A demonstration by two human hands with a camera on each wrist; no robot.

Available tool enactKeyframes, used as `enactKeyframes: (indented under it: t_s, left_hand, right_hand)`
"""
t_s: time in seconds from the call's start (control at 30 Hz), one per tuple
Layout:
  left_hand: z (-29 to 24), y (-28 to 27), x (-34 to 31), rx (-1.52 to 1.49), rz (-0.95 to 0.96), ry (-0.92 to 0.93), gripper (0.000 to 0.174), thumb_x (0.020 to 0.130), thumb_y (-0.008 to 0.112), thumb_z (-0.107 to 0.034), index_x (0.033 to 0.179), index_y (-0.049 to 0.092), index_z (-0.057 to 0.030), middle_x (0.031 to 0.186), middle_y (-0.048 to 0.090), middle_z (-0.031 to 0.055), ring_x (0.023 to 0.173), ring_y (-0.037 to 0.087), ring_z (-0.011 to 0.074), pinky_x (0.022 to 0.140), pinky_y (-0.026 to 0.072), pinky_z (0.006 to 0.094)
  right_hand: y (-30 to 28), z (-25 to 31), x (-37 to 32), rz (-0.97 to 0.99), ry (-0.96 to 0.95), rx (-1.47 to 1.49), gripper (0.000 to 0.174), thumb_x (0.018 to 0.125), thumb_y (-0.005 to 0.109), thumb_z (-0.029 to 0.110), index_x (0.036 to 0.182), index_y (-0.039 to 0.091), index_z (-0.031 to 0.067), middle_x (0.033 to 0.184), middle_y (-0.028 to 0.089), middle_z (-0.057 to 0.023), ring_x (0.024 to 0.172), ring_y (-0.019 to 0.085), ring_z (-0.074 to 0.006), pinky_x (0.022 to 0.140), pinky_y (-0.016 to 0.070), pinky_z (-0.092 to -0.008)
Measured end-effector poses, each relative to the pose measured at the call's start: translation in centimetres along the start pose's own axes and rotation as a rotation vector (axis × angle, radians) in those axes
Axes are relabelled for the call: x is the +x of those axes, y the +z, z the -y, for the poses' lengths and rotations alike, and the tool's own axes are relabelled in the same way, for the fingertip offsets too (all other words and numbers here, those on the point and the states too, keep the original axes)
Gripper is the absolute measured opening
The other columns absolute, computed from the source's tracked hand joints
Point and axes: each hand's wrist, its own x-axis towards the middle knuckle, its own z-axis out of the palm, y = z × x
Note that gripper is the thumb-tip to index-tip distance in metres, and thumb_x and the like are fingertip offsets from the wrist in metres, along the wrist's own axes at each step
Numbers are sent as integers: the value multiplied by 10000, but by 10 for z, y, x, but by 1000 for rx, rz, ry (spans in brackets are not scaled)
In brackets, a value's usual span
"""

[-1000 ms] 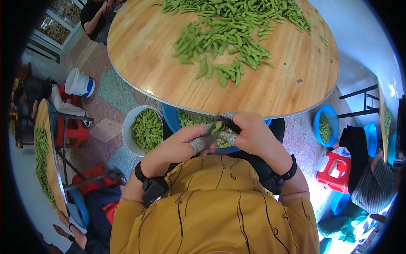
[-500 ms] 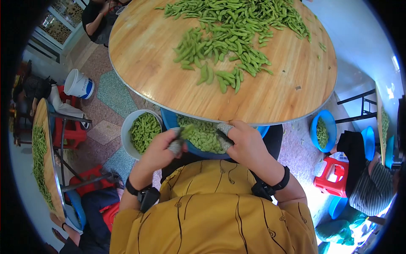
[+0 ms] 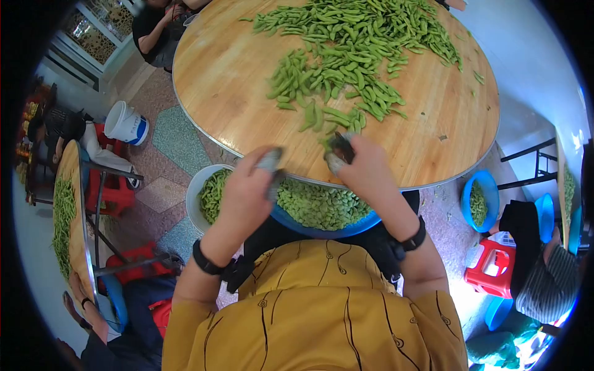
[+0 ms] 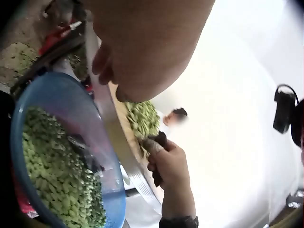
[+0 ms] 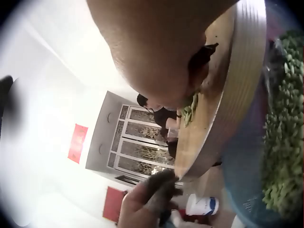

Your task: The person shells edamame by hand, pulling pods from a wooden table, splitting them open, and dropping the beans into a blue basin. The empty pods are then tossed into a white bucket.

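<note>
My right hand (image 3: 365, 167) is over the table's near edge, in front of the nearest edamame pods (image 3: 340, 117). Its thumb and finger, in grey wraps with a dark piece at the tip, pinch a blurred green edamame pod (image 3: 327, 143). To its left, my left hand (image 3: 244, 188) hovers by the table edge with thumb and forefinger apart; it is blurred, and nothing shows between them. Below both hands sits a blue basin (image 3: 322, 234) of shelled green beans (image 3: 322, 207). The left wrist view shows the right hand (image 4: 173, 164) by the pods.
A large heap of pods (image 3: 365, 43) covers the far part of the round wooden table (image 3: 229, 80). A white bucket (image 3: 193, 207) of green pods stands left of the basin, another white bucket (image 3: 127, 123) farther off. People sit at side tables; a red stool (image 3: 492, 269) is at right.
The hands, together over the basin at first, have separated. My right hand has moved forward onto the table edge; the left went toward the bucket with a blurred green piece, then forward.
</note>
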Motion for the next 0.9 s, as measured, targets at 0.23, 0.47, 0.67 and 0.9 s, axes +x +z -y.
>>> enactKeyframes:
  t_s: [0.23, 0.47, 0.67, 0.9]
  left_hand:
    - [-29, 41, 38, -71, 318, 278, 215, 793, 607, -87, 987, 604, 7, 949, 634, 170, 805, 609, 338, 634, 498, 357]
    - [-25, 56, 34, -1062, 524, -539, 126, 905, 524, -93, 958, 618, -27, 731, 577, 10, 706, 516, 91, 627, 430, 254]
    - [-26, 58, 23, -964, 496, -490, 161, 917, 524, -78, 1030, 627, -29, 780, 589, -27, 706, 533, 66, 608, 415, 216]
    - [-29, 49, 25, -839, 417, -474, 132, 874, 548, -83, 963, 610, -9, 729, 599, 79, 677, 559, 137, 622, 450, 278]
  right_hand:
    - [-59, 5, -29, 344, 637, 905, 151, 879, 599, 118, 996, 628, 27, 664, 560, 5, 474, 456, -64, 433, 345, -226]
    - [-53, 11, -51, 196, 113, 534, 384, 880, 539, 56, 1259, 495, 9, 821, 650, -80, 795, 649, -183, 754, 500, -294]
    - [-50, 3, -43, 313, 103, 416, 412, 894, 455, 13, 1302, 498, 49, 862, 638, -39, 791, 588, -98, 713, 463, -228]
    - [-59, 5, -41, 524, 406, 971, 429, 916, 435, 35, 1341, 466, 86, 829, 582, 0, 549, 455, -56, 481, 360, -187]
